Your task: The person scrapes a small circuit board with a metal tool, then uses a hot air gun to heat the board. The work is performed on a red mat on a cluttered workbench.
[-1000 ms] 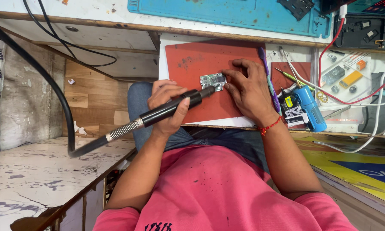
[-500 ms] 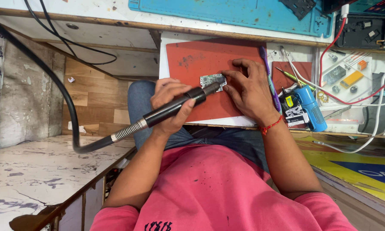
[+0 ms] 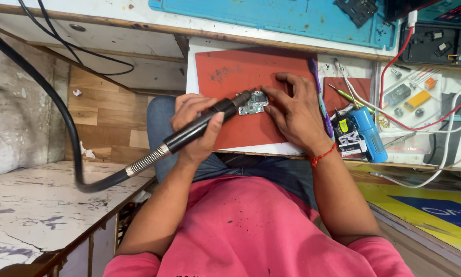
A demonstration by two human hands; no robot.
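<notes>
2 hands busy: left hand (image 3: 197,125) grips the hot-air wand (image 3: 205,125), right hand (image 3: 292,110) pins the board (image 3: 254,104) flat, fingers spread. Looks mid-job, board still on the mat (image 3: 230,72).

I have 1 view, from the head camera: it looks steeply down over my chest, close above my hands (image 3: 292,110) at the red mat (image 3: 241,72), bench edge beyond.
</notes>
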